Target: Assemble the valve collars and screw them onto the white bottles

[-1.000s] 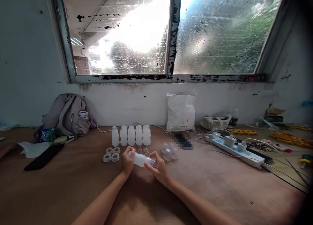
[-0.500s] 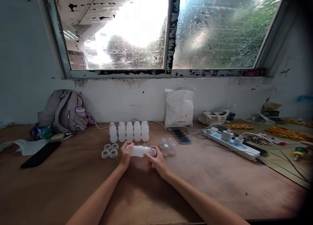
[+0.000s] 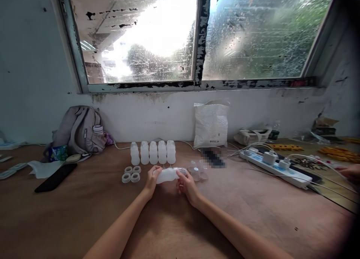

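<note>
A frosted white baby bottle (image 3: 166,175) with a clear cap (image 3: 180,171) on its right end lies sideways between my hands, above the table. My left hand (image 3: 152,181) is closed round the bottle's base end. On the cap end, the fingers of my right hand (image 3: 186,185) are closed. Behind them several frosted bottles (image 3: 153,154) with clear caps stand in a row. Left of my left hand lie several white screw rings (image 3: 131,174). Several clear caps (image 3: 198,172) sit close to the right of my right hand.
A grey backpack (image 3: 81,129) and a black phone-like slab (image 3: 55,177) lie at left. By the wall stands a white plastic bag (image 3: 211,124). A power strip (image 3: 277,169) with cables runs along the right. At the far right edge shows another person's hand (image 3: 348,172).
The view has shifted slightly, so everything appears further right. My hands still hold the capped bottle. The other person's hand shows more at the right edge.
</note>
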The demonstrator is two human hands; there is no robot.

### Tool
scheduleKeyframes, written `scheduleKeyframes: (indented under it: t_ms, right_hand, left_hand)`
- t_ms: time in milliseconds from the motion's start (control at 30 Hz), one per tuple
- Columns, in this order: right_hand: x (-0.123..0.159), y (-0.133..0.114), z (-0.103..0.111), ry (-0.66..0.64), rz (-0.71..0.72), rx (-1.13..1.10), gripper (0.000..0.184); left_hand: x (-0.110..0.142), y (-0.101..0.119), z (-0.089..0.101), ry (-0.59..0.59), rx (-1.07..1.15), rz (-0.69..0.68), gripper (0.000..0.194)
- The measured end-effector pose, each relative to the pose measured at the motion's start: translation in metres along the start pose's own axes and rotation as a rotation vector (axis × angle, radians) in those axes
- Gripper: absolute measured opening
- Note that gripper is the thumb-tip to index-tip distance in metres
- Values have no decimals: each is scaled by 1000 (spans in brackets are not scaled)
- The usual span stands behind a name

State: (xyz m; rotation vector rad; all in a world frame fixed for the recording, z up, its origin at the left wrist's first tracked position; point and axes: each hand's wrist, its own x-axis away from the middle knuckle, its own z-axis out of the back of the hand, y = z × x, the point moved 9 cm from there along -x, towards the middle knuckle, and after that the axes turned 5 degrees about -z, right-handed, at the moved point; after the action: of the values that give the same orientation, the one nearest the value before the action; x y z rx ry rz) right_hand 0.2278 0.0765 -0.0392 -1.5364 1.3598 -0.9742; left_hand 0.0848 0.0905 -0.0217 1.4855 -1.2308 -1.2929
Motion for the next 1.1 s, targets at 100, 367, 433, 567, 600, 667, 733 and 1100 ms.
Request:
scheduleKeyframes:
  t_ms: [100, 367, 433, 567, 600, 667, 733, 1100]
  right_hand:
    - [-5, 4, 0, -61, -65, -25, 33]
    - [-7, 1, 6, -32, -42, 50, 30]
    - [-7, 1, 6, -17, -51, 16, 32]
    - [-4, 6, 1, -49, -125, -110, 37]
    - [-4, 5, -1, -69, -128, -127, 36]
    - [-1, 1, -5, -93, -111, -114, 32]
    - [1, -5, -6, -78, -93, -38, 30]
    - [-41, -138, 7, 68, 353, 376, 40]
  left_hand:
    - [3, 2, 0, 32, -59, 6, 25]
    - [0, 8, 2, 23, -189, -84, 27]
    - [-1, 10, 2, 22, -233, -117, 28]
    - [5, 7, -7, -23, -160, -78, 29]
    - [7, 6, -11, -43, -130, -68, 29]
    - [10, 7, -20, -100, -106, -88, 27]
    - [12, 9, -27, -152, -126, -141, 28]
    - [10, 20, -22, -79, -394, -436, 43]
